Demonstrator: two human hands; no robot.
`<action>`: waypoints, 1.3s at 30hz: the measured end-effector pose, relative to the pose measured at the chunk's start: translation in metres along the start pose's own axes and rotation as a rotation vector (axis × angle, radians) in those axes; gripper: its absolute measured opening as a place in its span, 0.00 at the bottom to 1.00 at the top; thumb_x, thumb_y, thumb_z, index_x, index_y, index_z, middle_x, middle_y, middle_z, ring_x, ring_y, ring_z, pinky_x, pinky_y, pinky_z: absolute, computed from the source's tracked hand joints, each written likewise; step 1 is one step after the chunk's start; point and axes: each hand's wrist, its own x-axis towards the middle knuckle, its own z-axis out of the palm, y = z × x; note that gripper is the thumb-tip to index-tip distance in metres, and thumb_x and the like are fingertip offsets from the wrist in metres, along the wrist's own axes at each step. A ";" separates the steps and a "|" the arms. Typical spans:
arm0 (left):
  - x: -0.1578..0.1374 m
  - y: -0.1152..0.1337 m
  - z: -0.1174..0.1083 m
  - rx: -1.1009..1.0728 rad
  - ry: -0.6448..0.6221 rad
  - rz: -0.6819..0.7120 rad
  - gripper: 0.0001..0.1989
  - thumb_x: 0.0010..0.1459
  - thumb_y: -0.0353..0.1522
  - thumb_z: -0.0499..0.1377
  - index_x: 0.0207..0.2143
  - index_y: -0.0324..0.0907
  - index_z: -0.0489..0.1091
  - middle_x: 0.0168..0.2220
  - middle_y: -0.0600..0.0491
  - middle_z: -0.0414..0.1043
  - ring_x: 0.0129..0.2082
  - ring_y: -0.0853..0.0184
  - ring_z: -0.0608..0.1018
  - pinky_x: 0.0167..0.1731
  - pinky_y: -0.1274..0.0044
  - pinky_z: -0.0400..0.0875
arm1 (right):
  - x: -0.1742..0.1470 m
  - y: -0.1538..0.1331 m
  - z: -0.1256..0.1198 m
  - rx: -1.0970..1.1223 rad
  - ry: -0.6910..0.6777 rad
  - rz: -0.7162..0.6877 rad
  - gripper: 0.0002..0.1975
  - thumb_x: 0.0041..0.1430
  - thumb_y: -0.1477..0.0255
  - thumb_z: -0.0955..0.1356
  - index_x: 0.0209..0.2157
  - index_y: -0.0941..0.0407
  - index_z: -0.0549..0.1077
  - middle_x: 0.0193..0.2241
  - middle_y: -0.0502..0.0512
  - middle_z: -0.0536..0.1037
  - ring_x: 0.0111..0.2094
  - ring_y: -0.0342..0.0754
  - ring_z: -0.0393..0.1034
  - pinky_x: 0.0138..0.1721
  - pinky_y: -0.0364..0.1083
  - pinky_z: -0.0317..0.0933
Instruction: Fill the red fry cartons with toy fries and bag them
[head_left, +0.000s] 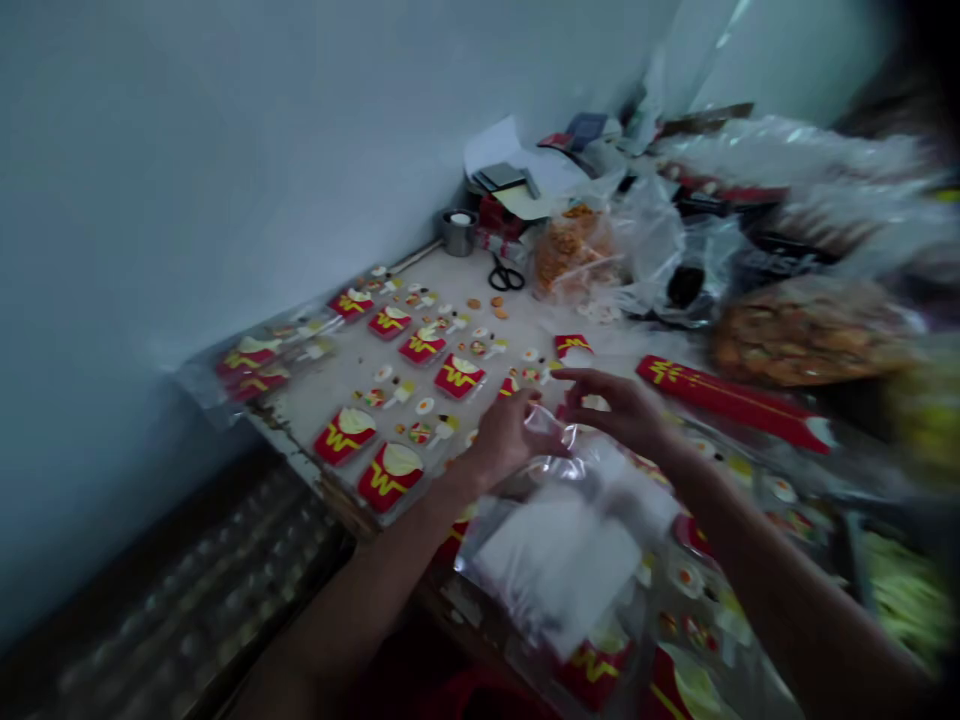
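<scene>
Left hand [514, 437], frame centre: fingers clamped on clear plastic bag [543, 421]; right hand [619, 405], alongside: thumb and forefinger apart.

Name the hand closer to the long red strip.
Right. The right hand is close to the left end of the long red strip; the left hand is farther away, beyond the right hand.

clear plastic film [546, 422] | glossy, creased | at far end of whitish plastic bag [559, 550] | bag lying flat
</scene>
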 end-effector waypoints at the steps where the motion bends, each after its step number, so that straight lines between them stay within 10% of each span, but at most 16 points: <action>1: -0.005 0.002 -0.008 -0.166 -0.120 -0.020 0.30 0.45 0.43 0.74 0.49 0.40 0.74 0.39 0.50 0.78 0.37 0.63 0.78 0.37 0.75 0.70 | 0.003 -0.014 0.001 0.064 -0.017 -0.027 0.25 0.54 0.65 0.75 0.55 0.49 0.77 0.32 0.52 0.79 0.34 0.49 0.73 0.42 0.50 0.66; 5: -0.045 -0.004 -0.057 -0.535 -0.311 -0.058 0.18 0.56 0.45 0.65 0.38 0.40 0.80 0.28 0.53 0.75 0.27 0.71 0.73 0.29 0.79 0.67 | 0.030 -0.063 0.028 0.175 -0.121 -0.120 0.19 0.53 0.65 0.77 0.48 0.48 0.81 0.32 0.53 0.80 0.34 0.49 0.74 0.41 0.49 0.68; 10: -0.124 -0.056 -0.146 -0.545 0.159 -0.365 0.15 0.49 0.43 0.70 0.34 0.42 0.82 0.33 0.50 0.81 0.31 0.65 0.77 0.33 0.76 0.71 | 0.101 -0.089 0.119 0.151 -0.472 -0.213 0.22 0.66 0.61 0.66 0.60 0.48 0.72 0.51 0.58 0.79 0.50 0.54 0.74 0.50 0.54 0.68; 16: -0.183 -0.132 -0.232 -0.606 0.707 -0.645 0.18 0.31 0.38 0.75 0.25 0.41 0.77 0.22 0.55 0.73 0.21 0.71 0.70 0.22 0.79 0.64 | 0.178 -0.078 0.221 -0.533 -0.706 -0.619 0.42 0.47 0.74 0.76 0.65 0.53 0.66 0.66 0.62 0.65 0.67 0.61 0.56 0.66 0.59 0.51; 24: -0.196 -0.151 -0.245 -0.467 0.740 -0.714 0.20 0.37 0.43 0.74 0.28 0.40 0.74 0.22 0.57 0.72 0.21 0.71 0.70 0.23 0.78 0.63 | 0.196 -0.077 0.261 -0.729 -0.898 -0.748 0.53 0.40 0.66 0.79 0.68 0.59 0.59 0.62 0.70 0.67 0.62 0.65 0.61 0.63 0.63 0.52; 39: -0.221 -0.131 -0.241 0.231 0.723 -0.670 0.12 0.47 0.41 0.68 0.25 0.41 0.75 0.22 0.57 0.73 0.25 0.69 0.71 0.27 0.78 0.59 | 0.169 -0.150 0.241 -0.745 -0.239 -0.730 0.48 0.47 0.66 0.76 0.67 0.60 0.56 0.60 0.69 0.67 0.59 0.68 0.58 0.61 0.63 0.49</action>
